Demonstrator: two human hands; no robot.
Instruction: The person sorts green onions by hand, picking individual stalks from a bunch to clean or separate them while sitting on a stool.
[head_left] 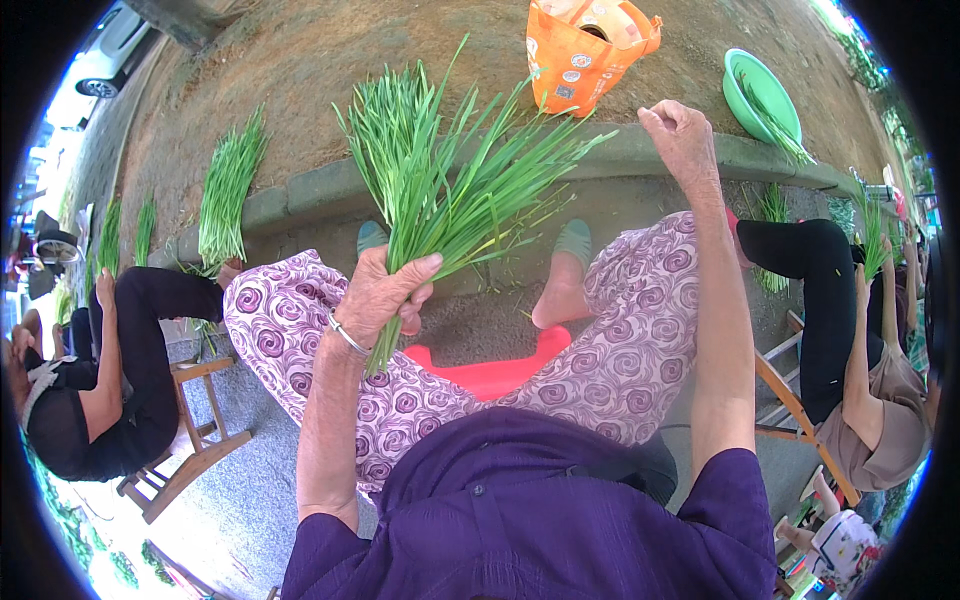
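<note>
Left hand point(385, 300): one, at nine o'clock of centre, wrapped firmly round the lower stems of a bunch of garlic chives point(450, 210), thumb on top; pale cut ends show below the grip, leaves fanning towards one o'clock. Silver bracelet point(348, 335) at the wrist.

Right hand point(676, 138): one, between one and two o'clock, raised, fingers curled almost to a fist, apart from the bunch—whether it pinches any small piece cannot be told.

Loose pile of chives point(385, 105): at eleven o'clock, partly behind the held bunch. Further pile point(230, 190): at ten o'clock, across the kerb point(320, 195).

Orange bag point(575, 75): near one o'clock. Green basin point(775, 85): at two o'clock, leaves inside.

Red plastic stool point(490, 378): at six o'clock, between patterned trouser legs point(640, 330).
</note>
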